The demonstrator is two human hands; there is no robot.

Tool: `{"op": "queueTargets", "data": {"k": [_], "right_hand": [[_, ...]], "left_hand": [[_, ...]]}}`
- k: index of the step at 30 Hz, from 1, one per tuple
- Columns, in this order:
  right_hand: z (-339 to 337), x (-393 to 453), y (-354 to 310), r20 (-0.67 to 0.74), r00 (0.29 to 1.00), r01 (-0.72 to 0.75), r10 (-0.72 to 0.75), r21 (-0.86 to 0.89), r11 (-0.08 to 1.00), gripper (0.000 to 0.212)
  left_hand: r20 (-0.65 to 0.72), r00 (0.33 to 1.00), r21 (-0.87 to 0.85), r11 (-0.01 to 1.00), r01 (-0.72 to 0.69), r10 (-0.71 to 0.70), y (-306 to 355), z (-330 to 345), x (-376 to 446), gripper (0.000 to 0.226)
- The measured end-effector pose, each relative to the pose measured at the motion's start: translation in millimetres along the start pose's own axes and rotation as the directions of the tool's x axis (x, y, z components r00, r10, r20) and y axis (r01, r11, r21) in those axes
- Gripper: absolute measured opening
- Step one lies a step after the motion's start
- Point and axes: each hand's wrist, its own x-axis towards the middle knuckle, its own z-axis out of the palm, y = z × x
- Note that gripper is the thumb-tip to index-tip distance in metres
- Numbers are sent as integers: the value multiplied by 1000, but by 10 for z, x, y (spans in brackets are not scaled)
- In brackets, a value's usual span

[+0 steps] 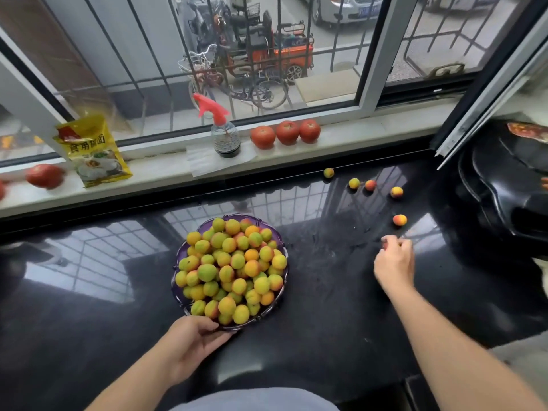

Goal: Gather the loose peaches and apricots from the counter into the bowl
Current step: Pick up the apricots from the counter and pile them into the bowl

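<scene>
The left hand [195, 333] grips the near rim of the heaped bowl [178, 262]; the right hand [394, 262] curls over a fruit (mostly hidden), with five loose fruits [399, 220] lying beyond its fingertips.

A wide sliding window [267, 54] with pale frames and dark bars fills the upper part of the frame, letting in flat daylight. Outside stand bicycles [237, 81], an orange cart [284, 54] and a parked car [344, 7]. Below runs a pale sill [355, 134]. The glossy black desk [326, 292] mirrors the window grid at centre and left
</scene>
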Motion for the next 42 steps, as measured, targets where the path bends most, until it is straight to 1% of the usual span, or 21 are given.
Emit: {"op": "queueTargets", "data": {"k": [1,2,4,5,7,8,11,13,14,16,19,21,22,23,25,27,32,35,38,42], "right_hand": [[36,-230,-77,-1,1000,-7,7,97,995,31],[86,-498,-145,-4,1000,17,-17,181,983,28],[215,-1074,-219,-1,999,45,-47,300,953,28],[277,-1366,-233,36,999,16,-30,347,938,30],[366,-1893,-262,174,985,-65,-7,401,914,32],[388,-2102,-275,244,970,-84,-22,418,905,32],[374,-2434,-352,352,922,-3,-163,428,904,41],[344,-2464,-439,389,885,73,-256,428,901,39],[327,-2441,-500,390,868,124,-307,429,895,37],[314,-2365,-642,334,835,276,-438,435,857,36],[328,-2275,-916,229,738,528,-635,392,754,32],[371,-2266,-1090,148,648,697,-747,283,659,32],[412,-2269,-1154,115,601,764,-791,208,611,33],[449,-2273,-1205,99,569,805,-816,137,577,35],[519,-2275,-1259,93,552,829,-829,48,557,40],[558,-2273,-1256,89,555,829,-827,20,559,43],[555,-2209,-1158,87,582,812,-808,-3,584,46],[536,-2156,-1142,100,551,833,-829,-2,553,40],[539,-2126,-1159,116,526,848,-842,3,530,38],[526,-2080,-1145,136,519,849,-844,34,527,45]], "left_hand": [[-1,1000,18,1000,9,-9,0,-23,6,46],[2,1000,35,999,14,-14,0,-36,3,46],[4,1000,71,997,16,-16,6,-50,-5,46],[4,1000,85,996,14,-14,8,-57,-9,46],[2,1000,102,995,9,-9,4,-67,-27,46],[0,1000,103,995,6,-6,-4,-70,-37,45],[-3,1000,106,994,-14,14,-28,-68,-54,42],[-6,1000,109,994,-28,29,-29,-56,-61,40],[-10,999,110,993,-32,33,-30,-53,-57,39],[-25,999,107,994,-35,38,-34,-49,-54,39],[-40,998,132,991,-37,43,-42,-45,-73,39],[-36,998,159,986,-41,47,-41,-44,-97,37],[-34,998,170,985,-42,48,-39,-43,-107,36],[-35,998,179,983,-42,49,-37,-44,-114,35],[-36,998,201,978,-47,55,-32,-43,-126,34],[-37,997,233,971,-55,66,-25,-48,-142,32],[-45,996,314,948,-53,71,-18,-71,-190,26],[-58,996,333,942,-39,62,-12,-65,-189,24],[-70,996,353,935,-34,62,-2,-58,-180,23],[-61,997,370,929,-11,37,0,-75,-193,25]]}}
